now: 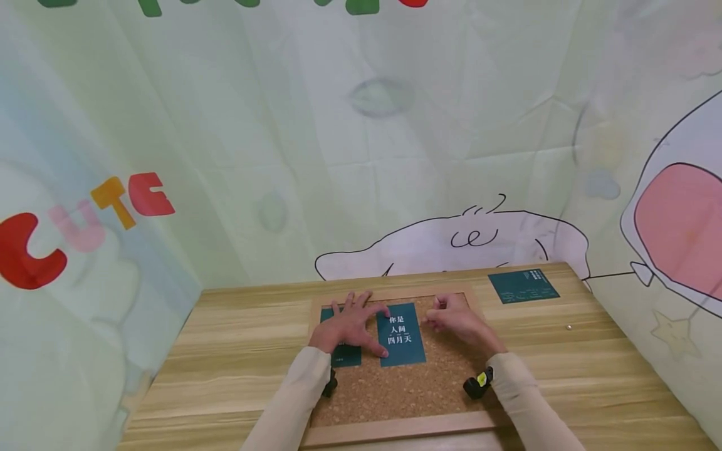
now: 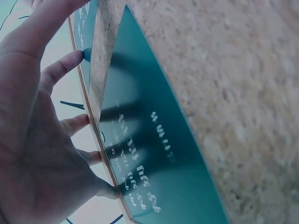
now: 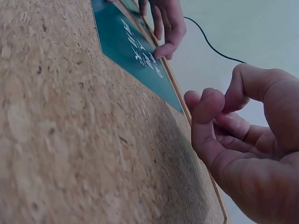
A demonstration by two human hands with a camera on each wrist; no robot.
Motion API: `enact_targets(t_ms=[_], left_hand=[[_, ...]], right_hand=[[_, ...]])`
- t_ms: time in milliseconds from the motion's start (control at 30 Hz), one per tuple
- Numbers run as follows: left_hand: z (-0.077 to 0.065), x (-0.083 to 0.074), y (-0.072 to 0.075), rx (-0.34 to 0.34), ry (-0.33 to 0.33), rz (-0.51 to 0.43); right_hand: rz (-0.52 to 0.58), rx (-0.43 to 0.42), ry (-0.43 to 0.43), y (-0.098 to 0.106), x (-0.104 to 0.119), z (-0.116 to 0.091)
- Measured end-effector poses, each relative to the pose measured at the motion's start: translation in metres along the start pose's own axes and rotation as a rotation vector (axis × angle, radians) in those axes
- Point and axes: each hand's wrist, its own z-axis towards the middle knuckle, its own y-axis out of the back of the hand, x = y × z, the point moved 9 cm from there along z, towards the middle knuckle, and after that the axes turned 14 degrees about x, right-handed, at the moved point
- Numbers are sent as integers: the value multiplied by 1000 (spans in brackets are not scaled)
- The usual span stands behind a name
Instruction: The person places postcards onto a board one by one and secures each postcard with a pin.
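In the lower middle of the head view we see our left hand (image 1: 350, 326) spread flat on the cork board (image 1: 395, 388), its straight fingers pressing the left edge of the teal card with white characters (image 1: 402, 335), which lies just right of that hand and overlaps a second teal card (image 1: 344, 354) beneath the palm. Our right hand (image 1: 454, 321) sits just right of the printed card without touching it, fingers curled loosely and thumb against fingertips; whether they pinch something small we cannot tell. A third teal card (image 1: 523, 285) lies on the wooden table (image 1: 592, 351), well apart at centre right.
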Motion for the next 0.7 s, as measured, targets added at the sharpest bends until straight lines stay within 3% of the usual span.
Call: enact_targets(t_ms=[233, 700], left_hand=[[1, 1, -1, 4, 6, -5], [0, 0, -1, 10, 10, 0]], right_hand=[[9, -25, -42, -1, 1, 4], [-150, -78, -15, 2, 7, 19]])
